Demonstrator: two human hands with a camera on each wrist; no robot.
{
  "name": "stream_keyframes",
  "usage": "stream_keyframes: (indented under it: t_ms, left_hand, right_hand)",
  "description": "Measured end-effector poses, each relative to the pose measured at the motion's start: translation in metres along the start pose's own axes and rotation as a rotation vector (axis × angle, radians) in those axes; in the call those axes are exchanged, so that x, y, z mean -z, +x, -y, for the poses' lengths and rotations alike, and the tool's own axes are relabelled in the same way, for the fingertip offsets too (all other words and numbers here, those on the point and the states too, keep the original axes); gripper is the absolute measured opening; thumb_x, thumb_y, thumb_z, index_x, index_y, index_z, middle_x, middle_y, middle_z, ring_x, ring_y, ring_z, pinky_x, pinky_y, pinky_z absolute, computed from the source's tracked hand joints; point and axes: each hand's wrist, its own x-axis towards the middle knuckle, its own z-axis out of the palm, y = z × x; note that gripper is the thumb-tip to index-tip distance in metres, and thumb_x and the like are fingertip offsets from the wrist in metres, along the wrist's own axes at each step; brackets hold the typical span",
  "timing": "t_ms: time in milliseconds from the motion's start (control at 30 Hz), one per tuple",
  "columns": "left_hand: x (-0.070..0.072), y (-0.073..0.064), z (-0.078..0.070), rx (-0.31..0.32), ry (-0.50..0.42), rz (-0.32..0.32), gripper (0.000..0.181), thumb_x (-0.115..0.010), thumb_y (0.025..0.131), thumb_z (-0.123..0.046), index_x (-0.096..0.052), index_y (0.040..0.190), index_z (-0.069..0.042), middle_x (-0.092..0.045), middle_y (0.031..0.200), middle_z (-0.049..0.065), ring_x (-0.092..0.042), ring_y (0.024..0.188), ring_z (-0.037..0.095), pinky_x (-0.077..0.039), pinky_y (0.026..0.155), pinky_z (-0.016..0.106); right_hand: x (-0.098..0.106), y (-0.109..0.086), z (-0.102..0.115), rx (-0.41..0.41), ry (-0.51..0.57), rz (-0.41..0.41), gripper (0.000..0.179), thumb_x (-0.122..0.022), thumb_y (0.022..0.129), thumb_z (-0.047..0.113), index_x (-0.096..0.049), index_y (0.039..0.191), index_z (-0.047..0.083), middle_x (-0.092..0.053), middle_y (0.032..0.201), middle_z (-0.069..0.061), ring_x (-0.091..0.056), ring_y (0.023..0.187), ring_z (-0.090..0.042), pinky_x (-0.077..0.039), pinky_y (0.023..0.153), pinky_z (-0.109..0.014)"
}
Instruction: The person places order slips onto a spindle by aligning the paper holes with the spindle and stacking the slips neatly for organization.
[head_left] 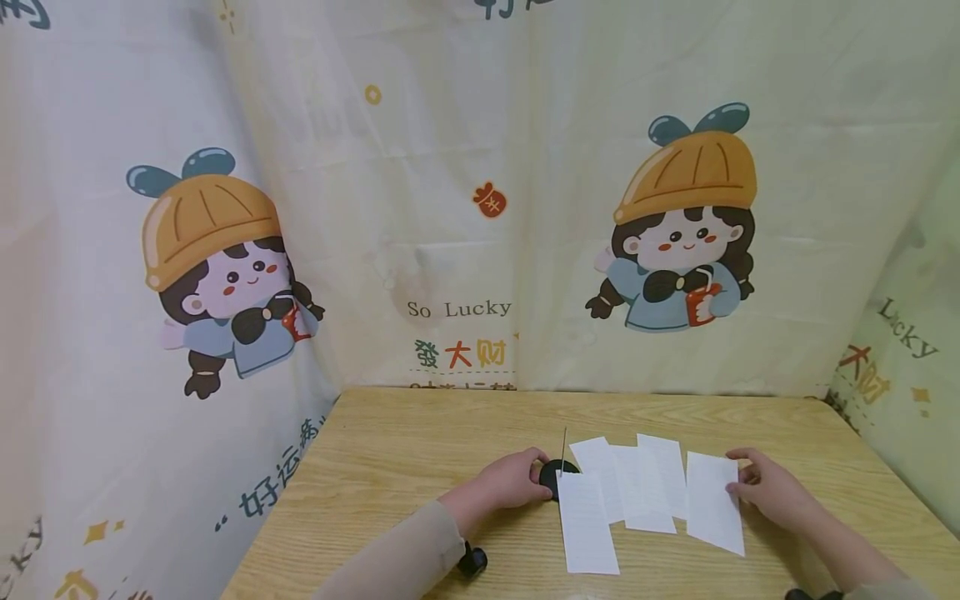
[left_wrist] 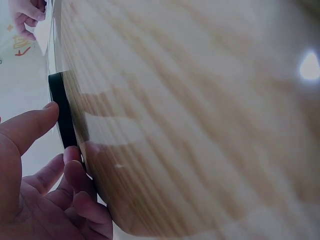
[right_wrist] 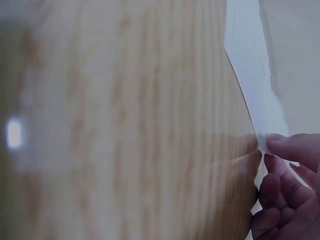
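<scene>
A receipt spike with a round black base (head_left: 552,481) and a thin upright metal pin (head_left: 565,442) stands on the table. My left hand (head_left: 512,480) holds the base at its left edge; in the left wrist view, the thumb (left_wrist: 42,120) and fingers lie on either side of the black base (left_wrist: 64,110). Beside it, a white paper slip (head_left: 588,525) overlaps the base in the head view. My right hand (head_left: 772,492) pinches the right edge of the rightmost slip (head_left: 712,500) between thumb and fingers. In the right wrist view, that paper slip (right_wrist: 252,85) stretches away from the fingertips.
Between the hands, several more white slips (head_left: 654,487) lie overlapping in a row on the wooden table (head_left: 420,425). A printed curtain (head_left: 450,267) hangs behind the table and along its sides. Dark bands (head_left: 472,560) sit near both wrists.
</scene>
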Motion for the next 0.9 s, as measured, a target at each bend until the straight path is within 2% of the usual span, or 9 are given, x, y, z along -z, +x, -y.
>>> stream_keyframes:
  t_ms: [167, 367, 467, 600, 900]
  left_hand:
    - [0.000, 0.000, 0.000, 0.003, 0.003, 0.000, 0.045, -0.079, 0.085, -0.029, -0.059, 0.123, -0.016, -0.053, 0.077, -0.005, -0.048, 0.066, 0.011, -0.037, 0.063, 0.027]
    - [-0.001, 0.000, 0.001, 0.003, 0.004, -0.005, 0.045, -0.079, 0.085, -0.030, -0.058, 0.123, -0.016, -0.053, 0.077, -0.006, -0.048, 0.066, 0.011, -0.037, 0.063, 0.027]
    - [-0.003, 0.002, 0.004, -0.018, -0.002, -0.013, 0.045, -0.080, 0.084, -0.028, -0.059, 0.122, -0.016, -0.053, 0.076, -0.006, -0.047, 0.065, 0.010, -0.038, 0.062, 0.026]
    - [-0.005, 0.003, 0.007, -0.047, -0.010, -0.018, 0.044, -0.080, 0.084, -0.027, -0.059, 0.120, -0.015, -0.053, 0.076, -0.007, -0.047, 0.064, 0.009, -0.038, 0.062, 0.026]
    - [-0.006, 0.005, 0.008, -0.035, -0.010, -0.008, 0.045, -0.080, 0.084, -0.029, -0.059, 0.122, -0.016, -0.054, 0.076, -0.006, -0.048, 0.066, 0.010, -0.039, 0.063, 0.026]
  right_hand:
    - [-0.001, -0.002, -0.001, 0.010, 0.004, -0.064, 0.054, -0.067, 0.093, 0.012, -0.041, 0.134, -0.012, -0.059, 0.095, -0.009, -0.051, 0.073, -0.012, -0.045, 0.058, -0.026]
    - [-0.002, -0.004, 0.000, 0.012, 0.095, -0.109, 0.049, -0.064, 0.096, 0.011, -0.042, 0.135, -0.011, -0.061, 0.093, -0.011, -0.057, 0.070, -0.011, -0.048, 0.057, -0.027]
    - [-0.002, -0.004, 0.001, 0.021, 0.096, -0.134, 0.047, -0.062, 0.098, 0.013, -0.043, 0.135, -0.009, -0.062, 0.094, -0.010, -0.057, 0.071, -0.010, -0.046, 0.057, -0.027]
    - [-0.001, -0.006, 0.003, 0.027, 0.080, -0.139, 0.043, -0.058, 0.101, 0.016, -0.045, 0.135, -0.006, -0.063, 0.098, -0.011, -0.056, 0.075, -0.008, -0.046, 0.058, -0.027]
    - [0.002, -0.012, 0.018, 0.062, 0.231, -0.132, 0.043, -0.054, 0.102, 0.010, -0.039, 0.138, -0.009, -0.059, 0.099, -0.015, -0.061, 0.072, -0.011, -0.051, 0.056, -0.032]
